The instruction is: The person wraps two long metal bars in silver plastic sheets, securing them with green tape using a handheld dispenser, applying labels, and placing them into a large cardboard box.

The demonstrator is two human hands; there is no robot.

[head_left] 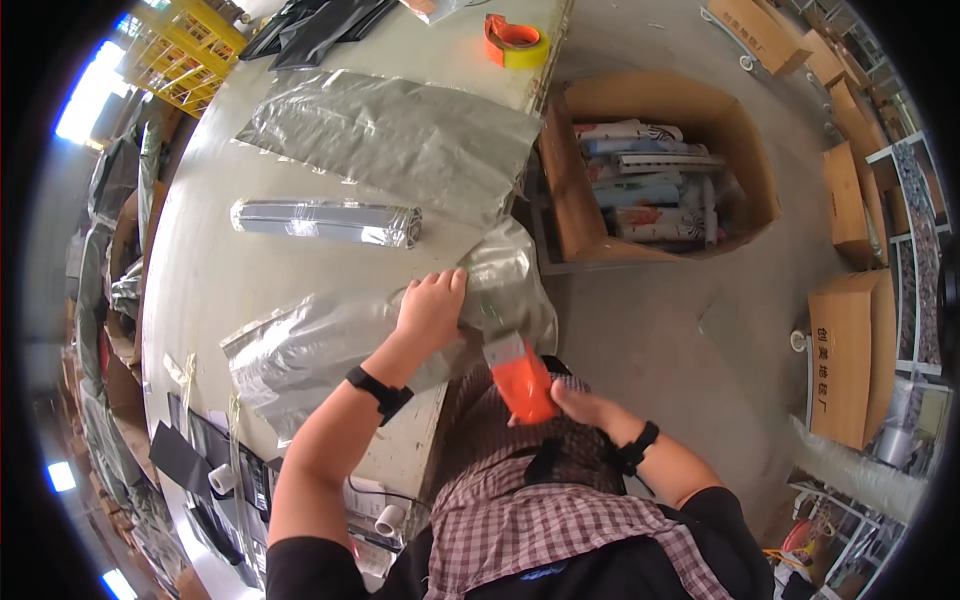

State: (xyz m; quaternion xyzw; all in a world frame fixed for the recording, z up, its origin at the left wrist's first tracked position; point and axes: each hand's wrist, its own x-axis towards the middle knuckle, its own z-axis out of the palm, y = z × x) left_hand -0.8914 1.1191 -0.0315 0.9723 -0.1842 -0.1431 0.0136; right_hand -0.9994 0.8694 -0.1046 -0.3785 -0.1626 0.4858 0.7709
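On the worktop (195, 285), a clear plastic bag (300, 345) lies beneath the left hand (432, 312), spreading to either side; whether that curled hand pinches it, I cannot tell. The right hand (582, 405) grips an orange tool (523, 388) near the worktop's edge. The step looks like steadying the bag; the next move calls for keeping it flat.
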